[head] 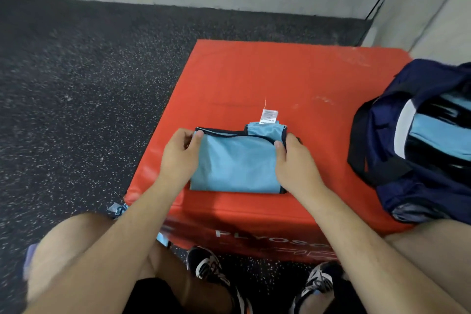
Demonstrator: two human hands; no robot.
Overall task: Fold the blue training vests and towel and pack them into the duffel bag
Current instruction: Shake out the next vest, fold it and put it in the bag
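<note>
Folded vest: a light blue training vest [234, 163] with dark trim lies flat as a folded rectangle on the near half of the red plyo box [254, 76], well left of the bag.
Care label: a white tag [269, 116] sticks out from the vest's far edge, toward its right corner.
Left hand: the left hand [178, 158] pinches the vest's far left corner, thumb on top of the cloth and fingers curled at the edge.
Right hand: the right hand [295, 163] holds the vest's right edge, thumb pressed on top, fingers wrapped over the side.
Duffel bag: a navy duffel bag [420, 194] sits on the box's right side, mouth open toward the camera, apart from the vest.
Bag contents: light blue cloth [438, 130] shows inside the opening; whether it is vest or towel cannot be told.
Floor: a bit of light blue fabric [118, 209] lies on the speckled dark floor [89, 84] at the box's near left corner, beside the person's knee.
</note>
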